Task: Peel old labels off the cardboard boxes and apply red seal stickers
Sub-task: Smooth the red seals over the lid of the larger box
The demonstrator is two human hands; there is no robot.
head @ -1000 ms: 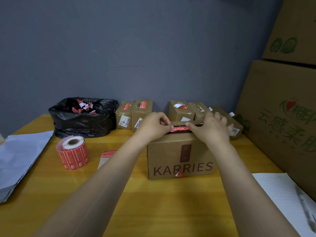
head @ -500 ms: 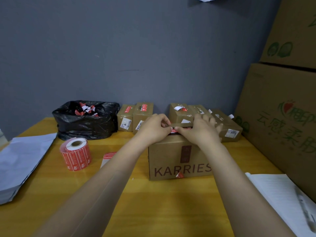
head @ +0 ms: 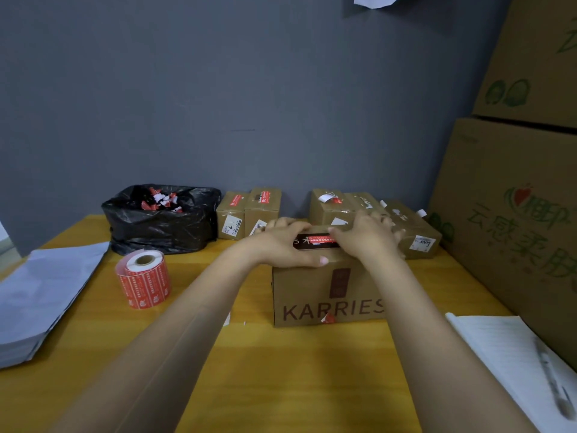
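On the table (head: 281, 385) the box (head: 312, 295) stands under both hands. The left hand (head: 278, 245) and right hand (head: 367, 240) lie flat on its top, fingers straight, pressing and gripping nothing. Between them the sticker (head: 321, 240) runs left to right, each hand at one end.

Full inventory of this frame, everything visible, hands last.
KARRIES box: 1, brown, table centre, under both hands
red seal sticker: 1, red, on that box's top, between the hands
sticker roll: 1, red, left of the KARRIES box
rubbish bag: 1, black, back left, red and white scraps inside
small boxes: 5, brown, along the wall
large cartons: 2, brown, stacked at right
pale sheets: 1 stack, grey-white, far left
notebook: 1, white, front right, pen on it
table: 1, yellow wood
left hand: pressing box top
right hand: pressing box top
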